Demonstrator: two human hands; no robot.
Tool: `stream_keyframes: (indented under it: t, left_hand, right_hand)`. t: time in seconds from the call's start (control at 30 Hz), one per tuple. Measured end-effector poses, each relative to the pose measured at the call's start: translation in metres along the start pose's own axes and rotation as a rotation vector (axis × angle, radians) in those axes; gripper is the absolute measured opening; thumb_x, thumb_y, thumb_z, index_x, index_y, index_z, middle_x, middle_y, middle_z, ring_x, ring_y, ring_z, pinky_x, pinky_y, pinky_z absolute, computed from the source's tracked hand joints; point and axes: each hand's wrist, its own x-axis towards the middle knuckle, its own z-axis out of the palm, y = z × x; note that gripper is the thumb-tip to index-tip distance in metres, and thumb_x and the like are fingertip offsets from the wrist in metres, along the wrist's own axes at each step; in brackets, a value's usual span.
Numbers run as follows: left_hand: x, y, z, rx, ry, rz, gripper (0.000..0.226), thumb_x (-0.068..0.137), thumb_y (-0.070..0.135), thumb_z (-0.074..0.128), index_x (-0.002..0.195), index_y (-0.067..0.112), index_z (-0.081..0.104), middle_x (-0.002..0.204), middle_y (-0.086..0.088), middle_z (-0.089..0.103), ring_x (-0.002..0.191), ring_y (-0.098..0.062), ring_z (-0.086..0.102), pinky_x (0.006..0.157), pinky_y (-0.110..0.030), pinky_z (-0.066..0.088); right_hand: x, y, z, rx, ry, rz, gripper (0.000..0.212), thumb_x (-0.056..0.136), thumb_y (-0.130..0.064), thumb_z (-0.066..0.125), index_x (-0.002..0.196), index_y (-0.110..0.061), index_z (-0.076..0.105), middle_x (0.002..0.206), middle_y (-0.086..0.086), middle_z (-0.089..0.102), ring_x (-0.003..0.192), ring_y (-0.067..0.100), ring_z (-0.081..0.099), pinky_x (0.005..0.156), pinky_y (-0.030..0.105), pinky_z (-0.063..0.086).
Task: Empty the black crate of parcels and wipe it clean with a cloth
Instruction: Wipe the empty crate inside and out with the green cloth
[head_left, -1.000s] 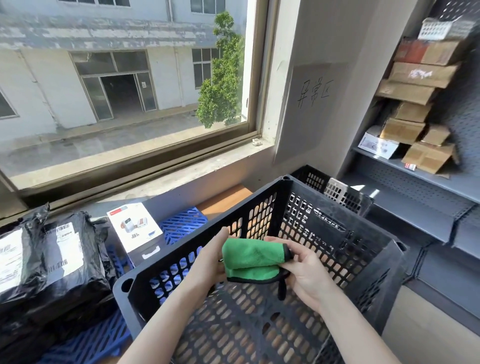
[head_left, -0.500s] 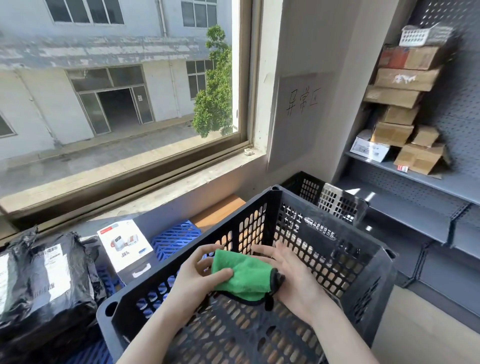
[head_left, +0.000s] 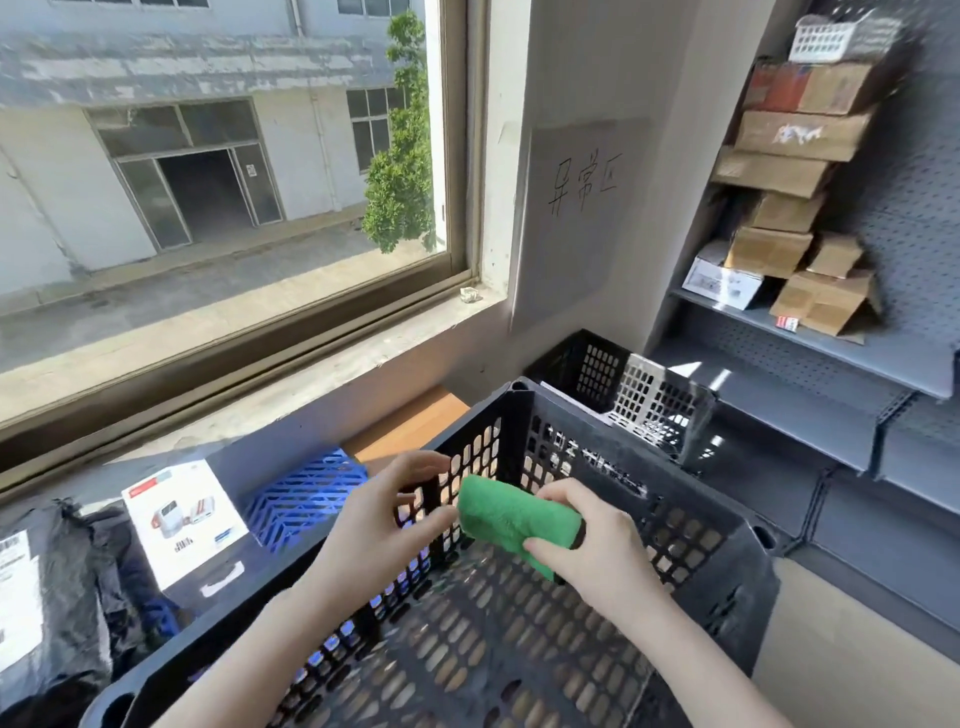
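Observation:
The black perforated crate (head_left: 691, 525) fills the lower middle of the view, with no parcel visible inside it. Over its floor my right hand (head_left: 592, 545) grips a folded green cloth (head_left: 506, 514) with a black edge. My left hand (head_left: 384, 525) hovers just left of the cloth near the crate's left wall, fingers spread and loosely bent, holding nothing. Black plastic parcels (head_left: 57, 587) and a white product box (head_left: 182, 525) lie outside the crate on the left.
A blue pallet (head_left: 306, 493) lies under the parcels. A second black crate (head_left: 623, 384) stands behind. Grey metal shelving (head_left: 810, 353) on the right carries cardboard boxes (head_left: 795, 182). A window and its sill (head_left: 249, 364) run along the back.
My left hand has let go of the cloth and drawn a little to the left. My right hand now holds the cloth alone, wrapped around it. The view shifted slightly.

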Motion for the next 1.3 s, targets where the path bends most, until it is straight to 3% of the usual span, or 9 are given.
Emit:
stream_keyframes:
  t: [0.2,0.27,0.37,0.5,0.6,0.7,0.9,1.13,1.3]
  left_hand:
    - [0.074,-0.021,0.017,0.333,-0.112,0.284,0.042,0.085,0.022,0.064,0.125,0.026,0.055,0.135,0.014,0.052,0.126,-0.007,0.045,0.104,-0.013,0.027]
    - [0.101,-0.03,0.026,0.377,-0.139,0.355,0.047,0.085,0.022,0.065,0.13,0.023,0.054,0.141,0.008,0.05,0.132,-0.013,0.041,0.111,-0.019,0.025]
    - [0.138,-0.044,0.035,0.479,-0.175,0.458,0.059,0.086,0.029,0.065,0.141,0.02,0.046,0.15,0.003,0.042,0.141,-0.019,0.033,0.117,-0.032,0.026]
    - [0.156,-0.055,0.044,0.557,-0.317,0.403,0.083,0.085,0.06,0.041,0.155,0.021,0.017,0.162,0.005,0.015,0.15,-0.016,0.007,0.12,-0.043,0.021]
    - [0.152,-0.058,0.047,0.629,-0.351,0.399,0.092,0.078,0.071,0.019,0.156,0.023,0.007,0.163,0.008,0.006,0.15,-0.011,-0.002,0.122,-0.043,0.015]
    - [0.15,-0.054,0.046,0.678,-0.365,0.424,0.084,0.091,0.061,0.038,0.156,0.023,0.003,0.164,0.007,-0.003,0.15,-0.011,-0.008,0.122,-0.043,0.011]
    - [0.147,-0.054,0.044,0.698,-0.332,0.448,0.084,0.093,0.045,0.052,0.156,0.02,0.002,0.164,0.004,0.001,0.15,-0.014,-0.003,0.12,-0.043,0.011]
    - [0.147,-0.054,0.044,0.771,-0.373,0.444,0.093,0.092,0.037,0.059,0.155,0.018,-0.006,0.163,0.002,-0.007,0.15,-0.017,-0.008,0.121,-0.045,0.014]
    - [0.147,-0.055,0.049,0.856,-0.39,0.511,0.087,0.097,0.025,0.054,0.154,0.018,-0.011,0.161,-0.001,-0.019,0.149,-0.019,-0.017,0.121,-0.048,0.009]
  right_hand:
    - [0.028,0.031,-0.004,-0.491,0.385,-0.26,0.058,0.058,-0.001,0.084,0.109,-0.018,0.062,0.102,-0.005,0.054,0.096,0.013,0.053,0.083,0.026,0.047]
    - [0.043,0.035,-0.004,-0.653,0.48,-0.394,0.065,0.056,0.004,0.082,0.114,-0.016,0.062,0.1,0.002,0.055,0.092,0.018,0.053,0.079,0.03,0.052]
    - [0.07,0.043,0.005,-0.814,0.565,-0.569,0.052,0.067,0.007,0.073,0.116,-0.012,0.067,0.097,0.005,0.051,0.088,0.02,0.049,0.076,0.03,0.05]
    - [0.1,0.067,0.024,-0.97,0.428,-0.623,0.05,0.075,0.007,0.068,0.122,-0.01,0.064,0.104,0.006,0.045,0.094,0.022,0.048,0.076,0.032,0.052]
    - [0.111,0.082,0.037,-1.047,0.367,-0.618,0.04,0.087,0.002,0.048,0.122,-0.009,0.064,0.111,0.008,0.044,0.095,0.023,0.049,0.076,0.033,0.053]
    - [0.111,0.093,0.047,-1.1,0.318,-0.608,0.039,0.098,0.0,0.031,0.127,-0.008,0.057,0.118,0.01,0.045,0.1,0.025,0.05,0.081,0.034,0.056]
    - [0.116,0.09,0.049,-1.047,0.33,-0.665,0.028,0.099,-0.008,0.051,0.127,-0.005,0.056,0.142,0.011,0.044,0.118,0.026,0.05,0.106,0.04,0.042]
    - [0.108,0.12,0.068,-1.007,0.191,-0.623,0.037,0.102,-0.007,0.035,0.131,-0.006,0.057,0.148,0.011,0.042,0.12,0.029,0.051,0.101,0.037,0.046]
    - [0.11,0.167,0.104,-1.046,-0.003,-0.603,0.043,0.083,-0.003,0.065,0.123,-0.006,0.052,0.139,0.011,0.038,0.109,0.031,0.058,0.092,0.041,0.052]
